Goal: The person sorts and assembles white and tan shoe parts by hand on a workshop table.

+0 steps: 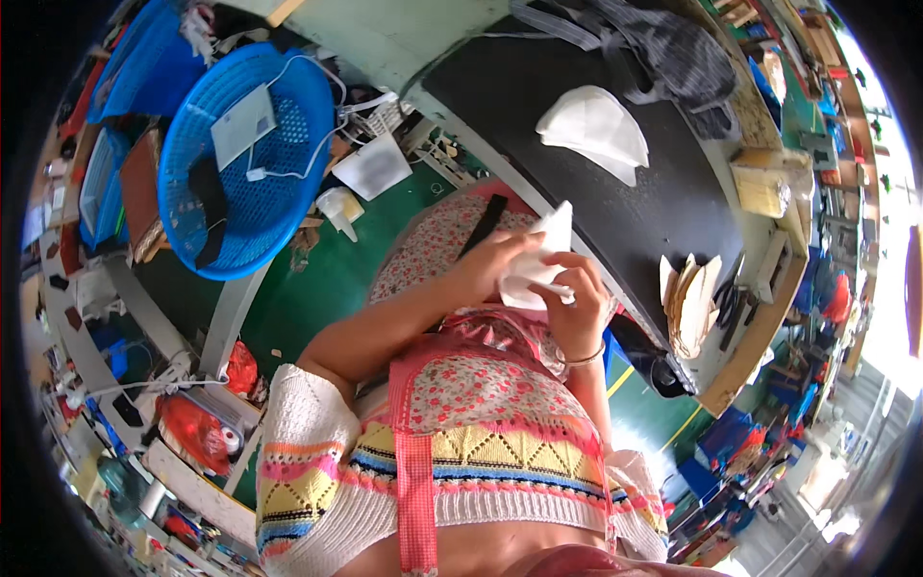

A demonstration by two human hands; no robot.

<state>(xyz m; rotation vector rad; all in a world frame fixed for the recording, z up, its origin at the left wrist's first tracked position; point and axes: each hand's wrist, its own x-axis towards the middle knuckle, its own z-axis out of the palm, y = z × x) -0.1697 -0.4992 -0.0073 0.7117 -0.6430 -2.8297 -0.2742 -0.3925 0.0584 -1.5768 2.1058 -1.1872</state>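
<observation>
Both my hands hold a white, thin, folded piece (557,231), cloth or paper, above my lap at the near edge of the black tabletop. My left hand (492,264) grips it from the left, its fingers closed over the piece. From the right, my right hand (580,298) pinches its lower part with bent fingers. More white curved pieces (596,127) lie stacked on the black table (635,212) beyond my hands. Farther right on that table stands a bundle of tan, flat pieces (688,306).
A dark grey bundled cloth (663,53) lies at the table's far end. To the left stands a blue plastic basket (175,192) with a cable and a white flat item. A yellowish block (762,183) sits by the wooden rim at right. Red bags (192,430) rest at lower left.
</observation>
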